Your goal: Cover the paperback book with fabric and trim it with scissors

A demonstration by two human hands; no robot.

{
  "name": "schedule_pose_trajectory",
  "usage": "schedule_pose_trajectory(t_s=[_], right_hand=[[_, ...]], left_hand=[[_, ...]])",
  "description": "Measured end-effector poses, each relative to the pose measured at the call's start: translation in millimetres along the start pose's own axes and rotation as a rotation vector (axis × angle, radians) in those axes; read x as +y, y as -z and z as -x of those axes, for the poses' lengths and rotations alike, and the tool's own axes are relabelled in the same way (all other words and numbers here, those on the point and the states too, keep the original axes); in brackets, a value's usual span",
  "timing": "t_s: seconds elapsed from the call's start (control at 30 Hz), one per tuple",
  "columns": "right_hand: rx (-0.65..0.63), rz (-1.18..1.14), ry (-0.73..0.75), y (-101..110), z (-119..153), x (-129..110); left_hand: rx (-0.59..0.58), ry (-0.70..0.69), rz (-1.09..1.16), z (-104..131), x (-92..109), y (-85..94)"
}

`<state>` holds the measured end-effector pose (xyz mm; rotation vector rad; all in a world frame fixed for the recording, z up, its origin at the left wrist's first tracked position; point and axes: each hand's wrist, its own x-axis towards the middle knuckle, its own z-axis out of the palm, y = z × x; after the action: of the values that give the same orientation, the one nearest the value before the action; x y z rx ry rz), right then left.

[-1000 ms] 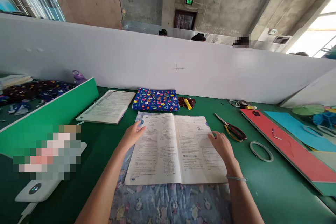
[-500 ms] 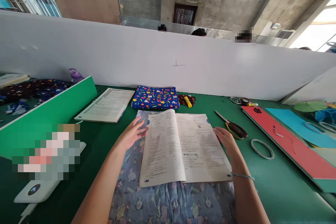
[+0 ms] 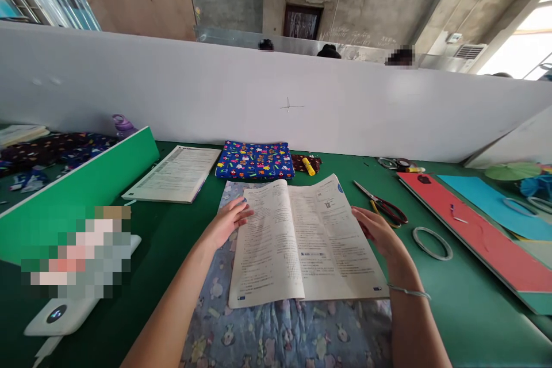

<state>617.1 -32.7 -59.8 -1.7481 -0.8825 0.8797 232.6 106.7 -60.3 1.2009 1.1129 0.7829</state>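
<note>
An open book (image 3: 267, 253) with printed pages lies in front of me on a blue patterned cloth (image 3: 276, 333). My left hand (image 3: 226, 221) rests along the left edge of the book, its fingers apart and reaching over the margin. At the opposite side, my right hand (image 3: 377, 230) is at the edge of the right-hand page (image 3: 323, 230), fingers close together on it. That page's upper corner is raised and its surface bends. Some of the right fingertips are hard to make out.
Scissors (image 3: 386, 210) and a pale ring (image 3: 432, 243) lie right of the book. Behind it are a folded colourful cloth (image 3: 256, 161) and a yellow tube (image 3: 309, 167). Another book (image 3: 175, 175) and a white device (image 3: 56, 316) are on the left. A white partition (image 3: 194, 98) stands behind.
The right-hand page's upper corner has lifted and bent upward. My right hand has shifted slightly to the right, and my left hand has moved a little further over the left page.
</note>
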Motion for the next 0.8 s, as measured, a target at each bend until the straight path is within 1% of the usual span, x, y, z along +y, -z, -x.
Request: schedule_pose_trajectory(t_s=[0.07,0.17,0.23,0.3,0.43,0.53,0.67,0.8], right_hand=[[-0.013,0.132,0.028,-1.0,-0.6,1.4],[0.092,0.230,0.081,-1.2,-6.4,7.1],[0.143,0.256,0.115,-1.1,-9.7,9.1],[0.180,0.287,0.154,-2.1,-10.0,7.7],[0.228,0.313,0.260,-7.1,-3.6,-0.9],[0.207,0.309,0.305,-10.6,0.7,-4.8],[0.200,0.320,0.287,-11.8,1.5,-3.7],[0.205,0.365,0.212,-10.3,0.0,-0.7]], left_hand=[[0.070,-0.098,-0.142,-1.4,-6.2,-6.8],[0.187,-0.249,-0.359,-4.3,-18.3,-15.5],[0.210,-0.307,-0.480,-5.4,-24.3,-19.0],[0.193,-0.331,-0.576,-5.2,-26.1,-20.8],[0.115,-0.341,-0.696,1.3,-17.5,-23.5],[-0.006,-0.300,-0.727,9.6,-8.0,-26.7],[-0.175,-0.232,-0.592,19.5,-0.1,-32.6],[-0.331,-0.161,-0.475,28.6,3.1,-41.5]])
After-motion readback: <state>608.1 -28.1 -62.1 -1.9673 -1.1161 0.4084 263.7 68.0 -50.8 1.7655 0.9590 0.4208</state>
